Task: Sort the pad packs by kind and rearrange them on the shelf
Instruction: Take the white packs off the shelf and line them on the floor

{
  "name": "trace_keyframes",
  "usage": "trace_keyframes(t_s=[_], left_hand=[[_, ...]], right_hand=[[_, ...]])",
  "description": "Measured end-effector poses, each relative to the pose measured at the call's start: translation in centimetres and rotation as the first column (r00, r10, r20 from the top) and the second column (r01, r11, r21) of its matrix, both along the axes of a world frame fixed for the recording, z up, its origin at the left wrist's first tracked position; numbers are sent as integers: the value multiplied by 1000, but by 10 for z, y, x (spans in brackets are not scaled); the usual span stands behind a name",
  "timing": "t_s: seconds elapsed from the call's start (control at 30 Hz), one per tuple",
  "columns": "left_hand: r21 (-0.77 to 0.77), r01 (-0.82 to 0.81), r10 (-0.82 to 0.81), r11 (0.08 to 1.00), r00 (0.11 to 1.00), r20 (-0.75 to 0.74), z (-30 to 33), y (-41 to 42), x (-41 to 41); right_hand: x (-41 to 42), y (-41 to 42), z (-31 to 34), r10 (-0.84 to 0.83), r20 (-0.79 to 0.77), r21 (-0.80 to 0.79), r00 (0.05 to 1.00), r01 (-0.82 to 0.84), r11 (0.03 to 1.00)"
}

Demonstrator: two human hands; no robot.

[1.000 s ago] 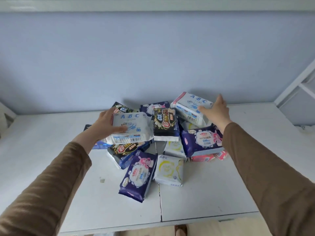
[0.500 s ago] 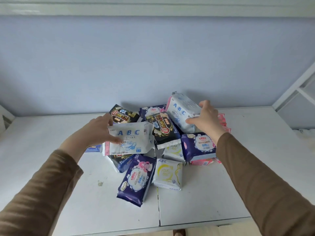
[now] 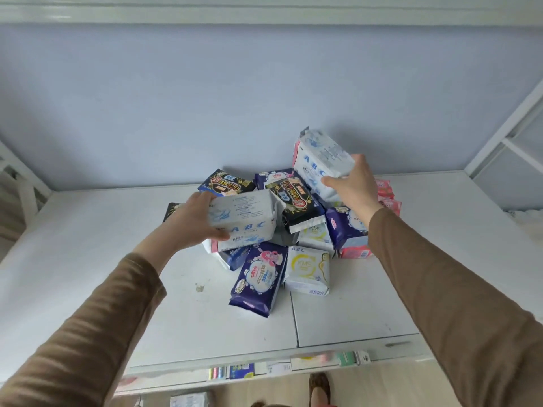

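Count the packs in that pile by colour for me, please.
White-and-blue packs: 2
White-and-yellow packs: 2
Black packs: 3
Purple packs: 3
Pink packs: 3
Mostly hidden blue pack: 1
Total: 14 in view

White shelf (image 3: 367,312), jumbled pad packs (image 3: 260,277) heaped mid-shelf near back wall (image 3: 205,98)

Visible pack count: white-blue ABC packs (image 3: 244,218), two; white-yellow ABC packs (image 3: 308,270), two; black packs (image 3: 298,205), three; purple packs (image 3: 260,277), at least three.
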State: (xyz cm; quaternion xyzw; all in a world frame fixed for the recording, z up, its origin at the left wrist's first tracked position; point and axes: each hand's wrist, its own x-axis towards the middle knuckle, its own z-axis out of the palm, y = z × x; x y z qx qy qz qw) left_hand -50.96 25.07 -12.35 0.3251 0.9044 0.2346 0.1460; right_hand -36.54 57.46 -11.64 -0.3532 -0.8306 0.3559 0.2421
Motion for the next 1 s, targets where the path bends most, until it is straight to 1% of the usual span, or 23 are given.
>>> trace_keyframes(t_s=[0.07,0.13,0.23,0.37,0.53,0.67,0.8,0.9,0.97,1.0], left_hand=[[56,-38,41,998,998,-52,2,-10,4],[94,-64,70,994,995,-70,7,-20,10],[132,-78,88,988,994,-70,15,-39,22],[166,-98,114,981,990,-86,22,-68,46],[206,-158,183,966,977,-110,16,-120,95],[228,-192,234,954,958,-169,0,-172,148],[182,-224,255,957,953,-166,-24,-223,205],[72,-230,238,971,962,-135,-39,-264,246],[13,-222,222,975,968,-114,-50,-293,265],[-6,-221,219,975,970,-107,-57,-306,273]], right_hand=[[12,-14,9,-6,-73,28,997,8,1000],[27,-31,16,16,-128,26,992,-13,1000],[55,-60,22,54,-163,24,985,-51,998],[94,-93,21,85,-201,-18,976,-90,996],[152,-141,7,157,-225,-68,962,-176,982],[208,-187,-13,185,-154,-70,971,-198,978],[276,-234,-45,206,-83,-115,975,-215,970],[326,-266,-63,245,-4,-155,970,-242,958],[352,-287,-75,266,-6,-186,964,-263,947],[360,-297,-81,275,8,-170,961,-270,948]])
